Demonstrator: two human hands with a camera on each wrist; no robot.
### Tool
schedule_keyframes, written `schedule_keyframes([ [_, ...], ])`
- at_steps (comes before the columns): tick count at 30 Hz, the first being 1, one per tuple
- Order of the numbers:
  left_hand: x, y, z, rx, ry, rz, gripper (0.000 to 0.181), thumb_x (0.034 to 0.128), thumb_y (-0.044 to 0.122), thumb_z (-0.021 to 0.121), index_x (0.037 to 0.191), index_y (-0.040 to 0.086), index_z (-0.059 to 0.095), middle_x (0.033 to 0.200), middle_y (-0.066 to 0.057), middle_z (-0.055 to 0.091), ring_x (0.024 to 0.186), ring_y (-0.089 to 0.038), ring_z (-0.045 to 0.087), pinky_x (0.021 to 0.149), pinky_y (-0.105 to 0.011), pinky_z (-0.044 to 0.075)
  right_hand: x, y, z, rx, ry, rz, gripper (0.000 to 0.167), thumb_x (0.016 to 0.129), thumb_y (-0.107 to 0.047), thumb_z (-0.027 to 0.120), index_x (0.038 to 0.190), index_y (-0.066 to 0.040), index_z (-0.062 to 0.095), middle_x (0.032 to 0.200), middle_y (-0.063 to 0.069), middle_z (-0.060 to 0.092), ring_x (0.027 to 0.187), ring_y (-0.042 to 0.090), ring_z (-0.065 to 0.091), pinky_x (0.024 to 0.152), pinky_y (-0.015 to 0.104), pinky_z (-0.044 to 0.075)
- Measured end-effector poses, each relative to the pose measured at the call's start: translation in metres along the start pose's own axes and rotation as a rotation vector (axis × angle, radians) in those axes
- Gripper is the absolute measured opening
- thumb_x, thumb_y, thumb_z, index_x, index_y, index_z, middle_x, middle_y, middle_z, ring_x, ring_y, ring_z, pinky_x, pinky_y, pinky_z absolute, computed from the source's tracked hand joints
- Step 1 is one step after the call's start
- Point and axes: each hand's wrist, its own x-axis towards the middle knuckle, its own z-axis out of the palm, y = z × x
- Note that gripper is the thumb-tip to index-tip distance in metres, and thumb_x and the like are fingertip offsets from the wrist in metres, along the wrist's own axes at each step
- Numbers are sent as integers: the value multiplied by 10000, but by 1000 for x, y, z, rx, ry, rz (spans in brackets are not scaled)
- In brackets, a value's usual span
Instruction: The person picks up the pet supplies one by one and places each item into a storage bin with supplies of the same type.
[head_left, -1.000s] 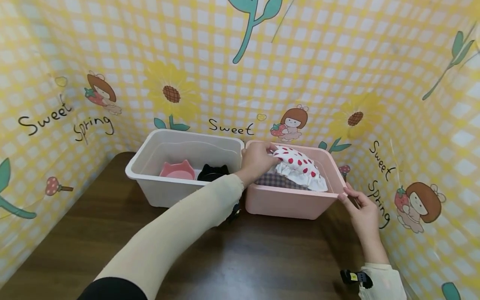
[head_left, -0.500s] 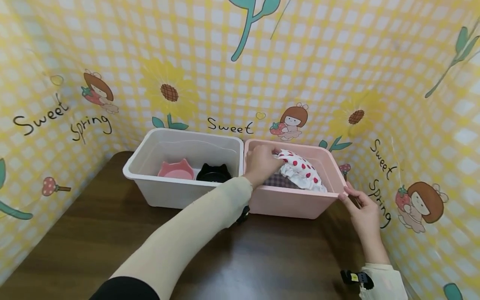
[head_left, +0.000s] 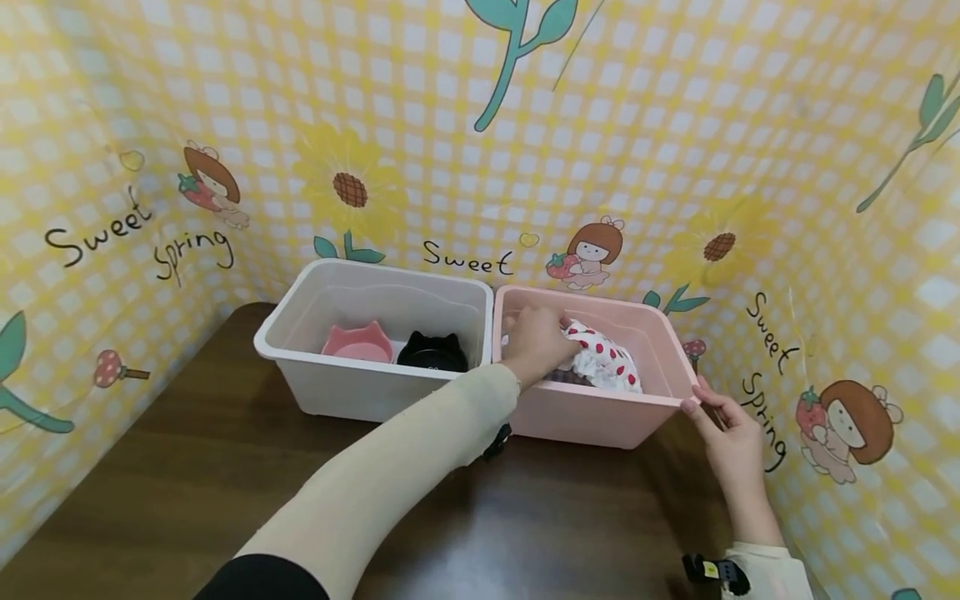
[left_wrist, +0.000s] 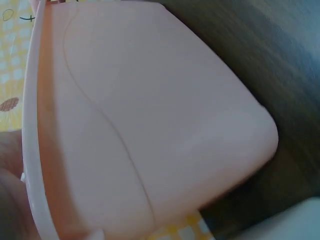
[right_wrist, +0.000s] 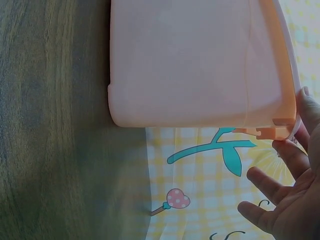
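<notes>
My left hand (head_left: pixel 542 340) reaches down inside the pink plastic bin (head_left: pixel 592 418), its fingers pinching a white ruffled cloth with red strawberry-like spots (head_left: pixel 603 354). Under that cloth a dark checked fabric (head_left: pixel 570 377) shows a little. The left fingertips are partly hidden in the head view. At the bin's front right corner, my right hand (head_left: pixel 737 446) grips the rim between thumb and fingers. In the right wrist view the other fingers of the right hand (right_wrist: pixel 295 195) spread away from the rim. The left wrist view shows mostly the outer wall of the bin (left_wrist: pixel 165 100).
A white bin (head_left: pixel 337 387) stands close against the pink bin's left side. Inside it sit a pink cat-eared bowl (head_left: pixel 358 342) and a black cat-eared bowl (head_left: pixel 432 353). Both bins stand on a dark wooden table (head_left: pixel 420 525), with a yellow checked sheet (head_left: pixel 420 125) around.
My left hand has moved right and down into the pink bin, and the spotted cloth has shifted and sunk lower with it. The right hand keeps its hold on the rim.
</notes>
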Motion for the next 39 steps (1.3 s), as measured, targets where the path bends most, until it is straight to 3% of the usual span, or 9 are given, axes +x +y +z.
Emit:
schedule_keyframes([
  [4,2,-6,-1,24,-97,-12,234,800,370,874,815,212,702,752,103,652,865,-156,568,1091,-535,286,2,0,1,-13,-8,-11,345,927,-194,774,1223,-22,728,1349,11,665,1199,-62,611,949,95,469],
  [9,0,-15,-7,17,-176,4,323,799,374,883,1000,168,736,889,80,693,880,-144,596,1120,-547,318,0,0,3,-21,-27,2,350,927,-203,775,1227,-30,726,1356,-4,660,1204,-72,603,959,96,463],
  [11,-1,-18,-12,53,-206,45,358,799,378,881,1028,148,730,897,63,691,869,-152,590,1113,-549,317,0,0,4,-9,-32,5,352,927,-196,774,1233,-29,723,1363,0,655,1209,-64,603,959,101,466],
  [18,-1,-24,-28,311,-348,233,297,836,420,840,920,170,703,784,68,663,845,-153,566,1102,-484,329,1,1,0,-23,-33,16,365,937,-194,763,1256,-26,710,1376,-3,640,1214,-71,594,956,80,453],
  [22,1,-26,-33,248,-385,298,283,908,355,780,1097,147,748,948,55,719,908,-126,607,1024,-377,437,-1,-3,-4,-79,-27,23,381,941,-254,760,1258,-49,715,1381,-15,639,1227,-86,576,968,61,429],
  [26,-3,-29,-42,94,-418,397,246,957,285,729,1165,154,746,1070,57,729,1012,-77,643,944,-288,515,-3,-5,-6,-122,-30,34,389,942,-273,760,1269,-66,715,1387,-29,634,1242,-103,549,1004,55,393],
  [31,-19,-25,-65,-46,-406,509,437,973,272,711,1401,249,624,1150,78,740,1124,-60,657,929,-257,541,-5,-8,-5,-99,-3,14,367,935,-234,770,1254,-59,721,1371,-26,651,1232,-93,565,1038,119,421],
  [33,-26,-24,-75,-61,-388,515,438,975,297,710,1403,264,622,1174,80,739,1137,-53,652,937,-262,540,-5,-9,-4,-95,6,15,368,934,-236,770,1252,-57,720,1370,-31,655,1228,-90,571,1045,158,442],
  [39,-42,-34,-101,-82,-318,469,235,960,343,726,1162,227,753,1167,102,731,1135,-41,626,1032,-324,495,-5,-13,-1,-128,24,30,381,935,-277,770,1256,-77,724,1366,-40,661,1212,-117,559,1110,221,417],
])
